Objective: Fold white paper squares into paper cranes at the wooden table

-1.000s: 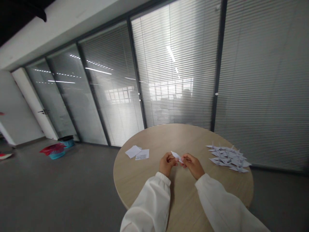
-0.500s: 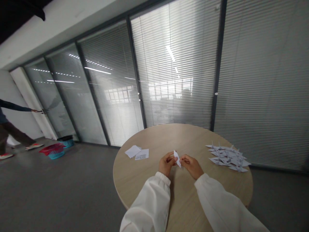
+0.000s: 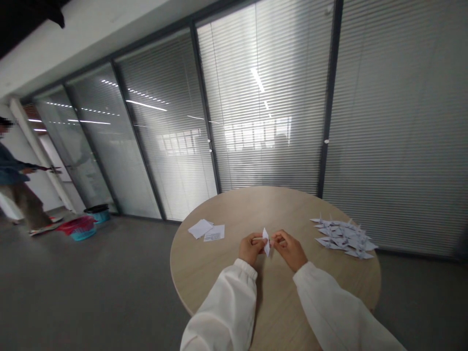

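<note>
A small white folded paper (image 3: 266, 243) stands upright above the table, narrow and pointed at both ends. My left hand (image 3: 251, 247) is closed on its left side, thumb over the near face. From the right, my right hand (image 3: 290, 248) pinches at the paper's right edge; its fingers are curled and partly hide the contact. Folded paper cranes (image 3: 341, 238) lie heaped on the right part of the table. On the left, flat paper sheets (image 3: 200, 228) overlap, one of them printed with text.
The round wooden table (image 3: 270, 204) stands close to a glass partition with blinds (image 3: 266, 97). At far left, a person (image 3: 14, 170) is beside an open door. A red-lined blue basket (image 3: 82, 233) and a black-lined one (image 3: 98, 213) sit on the floor.
The folded paper has turned more upright, and my right fingers have shifted slightly up along it. At far left the door has opened and the person has come further into view.
</note>
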`<state>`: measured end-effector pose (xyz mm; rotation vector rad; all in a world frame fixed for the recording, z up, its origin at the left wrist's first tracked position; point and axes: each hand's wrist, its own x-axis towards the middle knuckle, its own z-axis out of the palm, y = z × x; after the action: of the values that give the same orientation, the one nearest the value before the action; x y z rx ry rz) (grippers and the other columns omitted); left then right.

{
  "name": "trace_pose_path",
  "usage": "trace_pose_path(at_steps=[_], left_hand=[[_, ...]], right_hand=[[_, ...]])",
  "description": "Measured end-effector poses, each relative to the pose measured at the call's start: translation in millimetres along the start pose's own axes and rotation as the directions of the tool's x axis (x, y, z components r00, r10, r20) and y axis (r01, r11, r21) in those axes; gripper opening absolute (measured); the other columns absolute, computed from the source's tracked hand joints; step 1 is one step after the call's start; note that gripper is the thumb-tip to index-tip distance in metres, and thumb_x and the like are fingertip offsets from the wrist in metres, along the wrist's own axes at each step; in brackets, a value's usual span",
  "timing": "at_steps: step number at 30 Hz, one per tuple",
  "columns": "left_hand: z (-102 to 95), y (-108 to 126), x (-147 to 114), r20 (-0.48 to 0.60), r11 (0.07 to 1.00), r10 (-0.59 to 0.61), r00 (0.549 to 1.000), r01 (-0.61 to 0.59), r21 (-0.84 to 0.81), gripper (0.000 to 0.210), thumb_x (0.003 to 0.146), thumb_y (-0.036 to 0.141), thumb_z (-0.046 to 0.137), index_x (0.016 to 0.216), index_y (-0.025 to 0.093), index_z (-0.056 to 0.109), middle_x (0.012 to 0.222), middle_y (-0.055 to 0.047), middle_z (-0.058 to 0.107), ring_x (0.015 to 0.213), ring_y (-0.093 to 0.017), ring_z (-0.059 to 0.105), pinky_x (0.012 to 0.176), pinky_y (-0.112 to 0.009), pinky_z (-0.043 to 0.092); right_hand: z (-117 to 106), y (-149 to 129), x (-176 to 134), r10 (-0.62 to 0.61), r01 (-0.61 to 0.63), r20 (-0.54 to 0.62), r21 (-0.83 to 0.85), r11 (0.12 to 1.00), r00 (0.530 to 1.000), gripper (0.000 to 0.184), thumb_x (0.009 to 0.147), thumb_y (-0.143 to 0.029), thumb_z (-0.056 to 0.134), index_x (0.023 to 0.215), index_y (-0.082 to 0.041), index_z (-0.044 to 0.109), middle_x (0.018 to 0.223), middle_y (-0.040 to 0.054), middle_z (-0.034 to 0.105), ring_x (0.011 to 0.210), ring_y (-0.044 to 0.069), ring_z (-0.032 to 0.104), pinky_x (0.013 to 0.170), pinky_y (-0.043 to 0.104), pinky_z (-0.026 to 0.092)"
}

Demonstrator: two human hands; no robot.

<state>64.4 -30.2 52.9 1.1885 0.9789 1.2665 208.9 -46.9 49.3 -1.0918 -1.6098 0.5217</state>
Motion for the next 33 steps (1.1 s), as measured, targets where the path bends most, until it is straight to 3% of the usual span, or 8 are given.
trace_pose_path(at_steps=[3, 6, 20, 26, 33], left_hand=[[1.8, 0.2, -1.4, 0.030, 1.000, -0.012, 0.999, 0.012, -0.012, 0.036, 0.050, 0.034, 0.074, 0.076, 0.012, 0.062, 0.058, -0.003, 0.066, 0.051, -0.014, 0.060, 0.049, -0.023, 0.047], [3.2, 0.3, -2.0, 0.065, 0.999, -0.013, 0.998, 0.015, -0.036, 0.036, 0.050, 0.034, 0.074, 0.076, 0.013, 0.062, 0.058, -0.002, 0.066, 0.051, -0.014, 0.060, 0.050, -0.024, 0.047], [5.4, -8.4, 9.1, 0.107, 0.999, -0.035, 0.994, 0.037, -0.019, 0.036, 0.053, 0.033, 0.073, 0.080, 0.013, 0.063, 0.062, -0.003, 0.067, 0.054, -0.013, 0.060, 0.052, -0.023, 0.047], [2.9, -10.4, 16.7, 0.176, 0.997, -0.069, 0.982, 0.074, -0.024, 0.038, 0.053, 0.033, 0.073, 0.082, 0.012, 0.061, 0.066, -0.006, 0.068, 0.060, -0.017, 0.063, 0.057, -0.027, 0.050], [4.2, -11.8, 22.5, 0.216, 0.997, -0.071, 0.974, 0.076, -0.014, 0.035, 0.055, 0.033, 0.072, 0.082, 0.013, 0.061, 0.069, -0.005, 0.067, 0.063, -0.017, 0.063, 0.060, -0.028, 0.050]], right_hand=[[-1.0, -0.3, 0.7, -0.038, 0.038, -0.039, 0.009, 0.999, 0.999, 0.025, 0.071, -0.028, 0.053, 0.094, -0.020, 0.057, 0.084, 0.0042, 0.060, 0.073, 0.016, 0.058, 0.058, 0.026, 0.049], [-2.8, -1.3, 0.3, -0.088, 0.088, -0.007, -0.009, 0.996, 0.996, 0.028, 0.072, -0.026, 0.053, 0.098, -0.022, 0.058, 0.092, 0.0060, 0.057, 0.079, 0.017, 0.057, 0.058, 0.026, 0.050], [-1.0, 7.4, 2.9, -0.111, 0.111, -0.016, -0.036, 0.993, 0.994, 0.028, 0.073, -0.022, 0.052, 0.100, -0.023, 0.060, 0.089, 0.0045, 0.058, 0.077, 0.016, 0.056, 0.057, 0.023, 0.048], [-1.4, 10.7, 3.8, -0.136, 0.134, -0.010, -0.087, 0.987, 0.991, 0.027, 0.076, -0.023, 0.051, 0.102, -0.024, 0.060, 0.089, 0.0044, 0.058, 0.078, 0.016, 0.055, 0.056, 0.023, 0.048], [-0.2, 20.3, 3.9, -0.208, 0.205, -0.001, -0.156, 0.966, 0.978, 0.031, 0.081, -0.023, 0.046, 0.110, -0.026, 0.055, 0.095, 0.0057, 0.057, 0.089, 0.018, 0.054, 0.074, 0.030, 0.048]])
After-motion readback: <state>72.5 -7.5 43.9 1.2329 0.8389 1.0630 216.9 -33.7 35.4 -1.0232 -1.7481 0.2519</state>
